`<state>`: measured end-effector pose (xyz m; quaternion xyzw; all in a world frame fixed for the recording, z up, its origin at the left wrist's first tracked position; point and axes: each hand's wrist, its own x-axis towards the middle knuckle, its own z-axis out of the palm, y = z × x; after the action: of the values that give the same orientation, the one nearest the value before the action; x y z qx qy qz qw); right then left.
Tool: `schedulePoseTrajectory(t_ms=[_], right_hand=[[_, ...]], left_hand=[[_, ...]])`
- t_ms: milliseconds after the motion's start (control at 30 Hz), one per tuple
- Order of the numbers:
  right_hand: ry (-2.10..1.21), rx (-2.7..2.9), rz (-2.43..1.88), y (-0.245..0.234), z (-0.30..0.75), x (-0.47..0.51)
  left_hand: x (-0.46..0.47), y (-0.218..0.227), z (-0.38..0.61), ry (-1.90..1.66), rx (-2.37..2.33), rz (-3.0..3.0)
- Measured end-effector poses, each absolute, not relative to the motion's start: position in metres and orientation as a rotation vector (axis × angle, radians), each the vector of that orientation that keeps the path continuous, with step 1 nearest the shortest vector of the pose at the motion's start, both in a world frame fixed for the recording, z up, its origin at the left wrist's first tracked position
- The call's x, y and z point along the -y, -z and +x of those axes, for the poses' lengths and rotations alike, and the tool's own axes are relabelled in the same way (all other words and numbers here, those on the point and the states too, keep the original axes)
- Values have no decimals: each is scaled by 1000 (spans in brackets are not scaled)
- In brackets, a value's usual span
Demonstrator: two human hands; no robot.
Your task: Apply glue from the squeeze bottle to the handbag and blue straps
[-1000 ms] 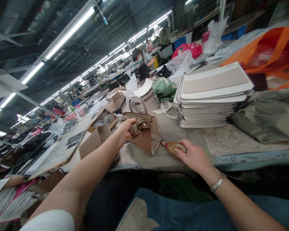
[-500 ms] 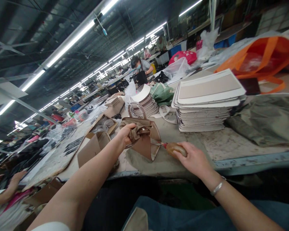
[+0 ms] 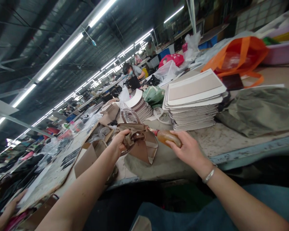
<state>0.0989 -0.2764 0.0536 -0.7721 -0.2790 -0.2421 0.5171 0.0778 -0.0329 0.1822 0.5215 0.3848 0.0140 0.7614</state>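
Head | stained workbench | stacked panels | factory hall, strip lights

Both forearms are bare. The right wrist wears a thin silver bangle. Blue cloth covers the lap at the near edge, beside darker cloth on its left.

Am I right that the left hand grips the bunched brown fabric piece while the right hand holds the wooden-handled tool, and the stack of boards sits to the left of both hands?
Not quite. The stack of boards sits to the right of the hands, behind the right hand, as the head view shows. The rest holds: the left hand grips the bunched brown fabric piece, and the right hand holds the wooden-handled tool.
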Motion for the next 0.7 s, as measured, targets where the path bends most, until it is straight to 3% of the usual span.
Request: schedulePoseTrajectory(t_ms=[700], right_hand=[[539,616,-1843,-53,101,276]], left_hand=[[32,-181,77,-40,-851,1193]])
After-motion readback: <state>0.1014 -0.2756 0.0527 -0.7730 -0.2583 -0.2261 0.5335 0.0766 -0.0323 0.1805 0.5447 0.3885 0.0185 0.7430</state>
